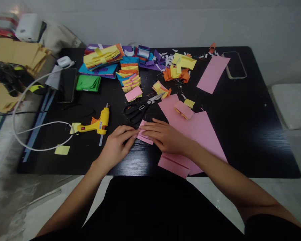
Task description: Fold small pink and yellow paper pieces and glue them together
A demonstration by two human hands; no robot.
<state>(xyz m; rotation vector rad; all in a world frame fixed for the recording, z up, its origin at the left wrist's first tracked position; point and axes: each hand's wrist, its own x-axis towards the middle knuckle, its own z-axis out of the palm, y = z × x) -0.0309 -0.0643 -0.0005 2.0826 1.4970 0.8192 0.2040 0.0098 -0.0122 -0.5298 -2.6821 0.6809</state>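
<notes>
A small folded pink paper [145, 138] lies on the black table [251, 134] between my hands. My left hand [118, 143] touches its left edge, fingers bent and close together. My right hand [165, 134] rests over its right part with the fingers stretched out flat. Just beyond are black-handled scissors [141, 107], their blades pointing up and right. Large pink sheets [203, 134] lie under and beside my right forearm, with a small folded pink and yellow piece [184, 110] on them. A yellow glue gun [97, 124] lies left of my left hand.
Stacked yellow folded papers [102, 57], a green bundle [88, 83] and a phone [67, 85] are at the back left. Orange pieces [177, 74] and scraps lie at the back. A phone-shaped object [234, 65] sits back right. A white cable [14, 117] loops at left.
</notes>
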